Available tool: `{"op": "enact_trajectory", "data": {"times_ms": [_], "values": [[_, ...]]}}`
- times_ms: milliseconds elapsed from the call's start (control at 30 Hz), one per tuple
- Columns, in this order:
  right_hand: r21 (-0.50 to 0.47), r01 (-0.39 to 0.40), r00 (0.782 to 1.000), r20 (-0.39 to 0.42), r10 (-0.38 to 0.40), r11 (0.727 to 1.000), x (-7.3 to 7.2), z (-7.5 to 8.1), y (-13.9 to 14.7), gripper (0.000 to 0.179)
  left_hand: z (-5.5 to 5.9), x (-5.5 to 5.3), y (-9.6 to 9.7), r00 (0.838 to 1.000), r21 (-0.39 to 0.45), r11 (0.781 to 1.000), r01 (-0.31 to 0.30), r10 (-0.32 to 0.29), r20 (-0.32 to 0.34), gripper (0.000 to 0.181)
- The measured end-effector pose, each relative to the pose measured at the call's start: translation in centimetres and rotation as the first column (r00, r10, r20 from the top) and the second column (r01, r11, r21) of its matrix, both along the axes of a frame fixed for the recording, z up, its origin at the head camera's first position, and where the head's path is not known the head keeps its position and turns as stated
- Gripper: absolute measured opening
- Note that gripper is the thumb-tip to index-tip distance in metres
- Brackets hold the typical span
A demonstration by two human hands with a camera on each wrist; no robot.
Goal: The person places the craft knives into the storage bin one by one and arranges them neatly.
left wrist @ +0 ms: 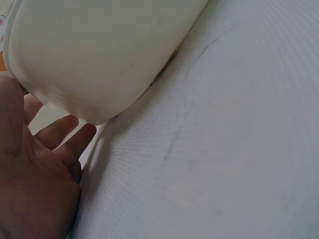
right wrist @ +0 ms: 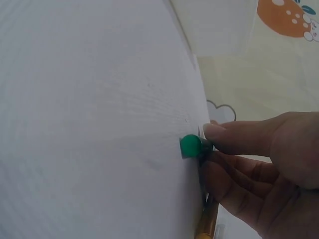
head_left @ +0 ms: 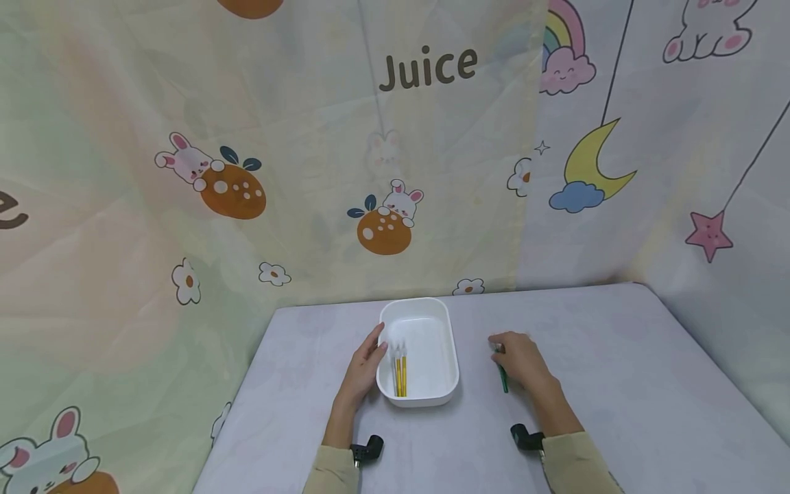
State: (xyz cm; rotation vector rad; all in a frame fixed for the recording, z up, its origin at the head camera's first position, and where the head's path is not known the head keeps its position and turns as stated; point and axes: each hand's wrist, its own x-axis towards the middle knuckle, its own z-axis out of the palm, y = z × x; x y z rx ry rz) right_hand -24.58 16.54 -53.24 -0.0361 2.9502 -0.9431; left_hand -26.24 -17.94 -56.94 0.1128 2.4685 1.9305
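A white tray (head_left: 426, 401) stands on the table, with several slim pens (head_left: 401, 377), yellow and whitish, lying lengthwise along its left side. My left hand (head_left: 363, 367) holds the tray's left edge, thumb at the rim and the other fingers along the outer wall (left wrist: 84, 64). Right of the tray, my right hand (head_left: 521, 357) pinches a slim green pen (head_left: 503, 379) between thumb and fingers, close over the table. Its round green end (right wrist: 190, 146) faces the right wrist camera. Below those fingers in that view, an orange-yellow stick (right wrist: 208, 221) shows, partly hidden.
The table (head_left: 617, 384) has a pale cloth surface. Printed curtains with rabbits and oranges (head_left: 384, 230) hang behind and at the sides. A black wrist camera (head_left: 368, 449) is on the left wrist, another (head_left: 527, 438) on the right.
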Motion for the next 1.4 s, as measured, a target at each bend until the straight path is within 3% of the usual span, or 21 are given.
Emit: {"op": "enact_trajectory", "data": {"times_ms": [133, 567, 1000, 1167, 1400], "values": [[0.02, -0.016, 1.0, -0.014, 0.017, 1.0, -0.07, -0.28, -0.01, 0.03, 0.01, 0.02, 0.03, 1.0, -0.009, 1.0, -0.001, 0.001, -0.004, 0.048], [0.042, -0.056, 0.998, 0.022, 0.055, 0.998, 0.03, -0.16, -0.21, 0.03, -0.14, 0.0, -0.02, 1.0, 0.005, 1.0, 0.001, -0.001, 0.001, 0.047], [-0.035, -0.047, 0.999, 0.024, 0.048, 0.998, -0.02, -0.06, -0.24, 0.036, -0.11, -0.02, 0.01, 1.0, -0.007, 1.0, 0.002, -0.002, -0.009, 0.048], [-0.089, -0.019, 1.0, -0.021, 0.017, 0.996, -0.26, 0.05, -0.35, 0.038, -0.01, -0.03, 0.03, 1.0, -0.017, 1.0, -0.009, 0.009, 0.003, 0.048], [-0.155, -0.041, 0.997, -0.071, 0.03, 0.987, -0.55, 0.02, -0.17, 0.04, 0.06, -0.01, 0.04, 1.0, -0.015, 1.0, -0.01, 0.01, 0.002, 0.048]]}}
